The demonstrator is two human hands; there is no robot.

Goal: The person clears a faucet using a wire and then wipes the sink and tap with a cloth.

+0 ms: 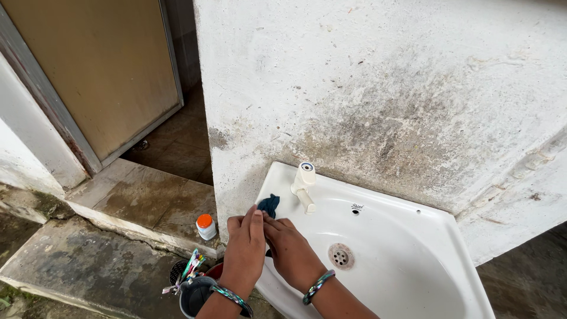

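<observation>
A white wash basin [413,236] is fixed to a stained white wall. A cream tap [303,184] stands at its back left and a metal drain [341,256] lies in the bowl. A small dark blue cloth [269,204] rests on the basin's left rim. My left hand [245,248] presses on that cloth with its fingertips. My right hand [289,248] lies beside it, fingers also reaching the cloth. Both wrists wear beaded bangles.
A small white bottle with an orange cap [205,227] stands on the concrete step at the left. Below my left arm sits a dark cup holding toothbrushes [190,276]. A brown door [100,77] is at the upper left.
</observation>
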